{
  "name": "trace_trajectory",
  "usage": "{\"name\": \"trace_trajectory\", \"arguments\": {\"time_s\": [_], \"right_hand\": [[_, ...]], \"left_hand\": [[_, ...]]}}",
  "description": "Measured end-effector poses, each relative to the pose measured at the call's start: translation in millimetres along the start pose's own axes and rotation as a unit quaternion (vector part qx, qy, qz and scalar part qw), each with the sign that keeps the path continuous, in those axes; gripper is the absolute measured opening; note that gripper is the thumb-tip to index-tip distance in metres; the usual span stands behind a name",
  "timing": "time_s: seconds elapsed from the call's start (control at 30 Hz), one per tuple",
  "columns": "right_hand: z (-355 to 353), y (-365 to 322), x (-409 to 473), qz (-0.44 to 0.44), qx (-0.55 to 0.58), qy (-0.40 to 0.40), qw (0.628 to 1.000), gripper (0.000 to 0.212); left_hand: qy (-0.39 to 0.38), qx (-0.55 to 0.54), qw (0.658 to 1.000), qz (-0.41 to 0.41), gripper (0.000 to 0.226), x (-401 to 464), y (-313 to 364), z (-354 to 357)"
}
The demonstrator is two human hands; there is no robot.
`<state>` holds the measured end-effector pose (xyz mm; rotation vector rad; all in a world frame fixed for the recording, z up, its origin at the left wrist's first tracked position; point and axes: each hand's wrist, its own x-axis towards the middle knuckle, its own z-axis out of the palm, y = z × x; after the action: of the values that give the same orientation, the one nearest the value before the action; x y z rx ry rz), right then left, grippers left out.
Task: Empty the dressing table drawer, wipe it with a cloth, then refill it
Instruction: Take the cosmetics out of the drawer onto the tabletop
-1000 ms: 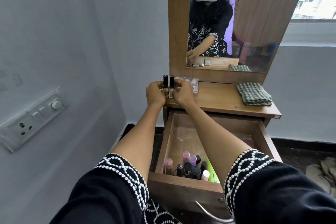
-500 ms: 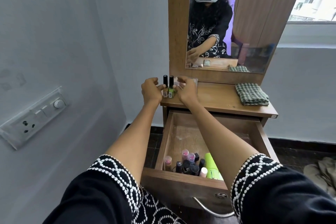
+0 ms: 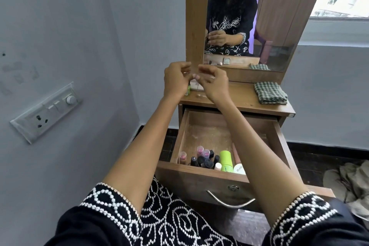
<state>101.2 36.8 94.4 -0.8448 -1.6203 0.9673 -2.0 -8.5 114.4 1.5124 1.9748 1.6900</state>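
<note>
Below raised hands [image 3: 194, 80]: open drawer [image 3: 199, 175], bottles [image 3: 205, 161] at front.

drawer [image 3: 278, 136]: wooden, pulled open, far part bare
bottles [image 3: 201, 161]: small, upright, clustered at the drawer's front beside a green tube [image 3: 226, 161]
cloth [image 3: 270, 93]: green checked, folded, on the bench's right

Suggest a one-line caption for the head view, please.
Both hands hover above the tabletop; cosmetics remain in the open drawer.

Drawer [image 3: 279, 142] rear bare; bottles [image 3: 205, 159] crowd front.
</note>
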Motion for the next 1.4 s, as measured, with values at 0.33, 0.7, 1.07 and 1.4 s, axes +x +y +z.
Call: {"name": "trace_trajectory", "arguments": {"time_s": [0.33, 0.7, 1.07, 1.4], "right_hand": [[-51, -1, -65, 0.0, -0.073, -0.101, 0.992, 0.026], [-51, 54, -127, 0.114, -0.25, -0.197, 0.941, 0.042], [-46, 64, -136, 0.115, -0.309, -0.219, 0.918, 0.014], [-43, 63, -137, 0.095, -0.31, -0.223, 0.919, 0.022]], "left_hand": [[-0.139, -0.009, 0.99, 0.003, 0.029, -68, 0, -5], [-0.205, 0.134, 0.965, -0.09, 0.038, -142, -45, 9], [-0.23, 0.201, 0.948, -0.089, 0.016, -152, -46, 10], [-0.218, 0.212, 0.95, -0.072, 0.015, -153, -47, 10]]}}
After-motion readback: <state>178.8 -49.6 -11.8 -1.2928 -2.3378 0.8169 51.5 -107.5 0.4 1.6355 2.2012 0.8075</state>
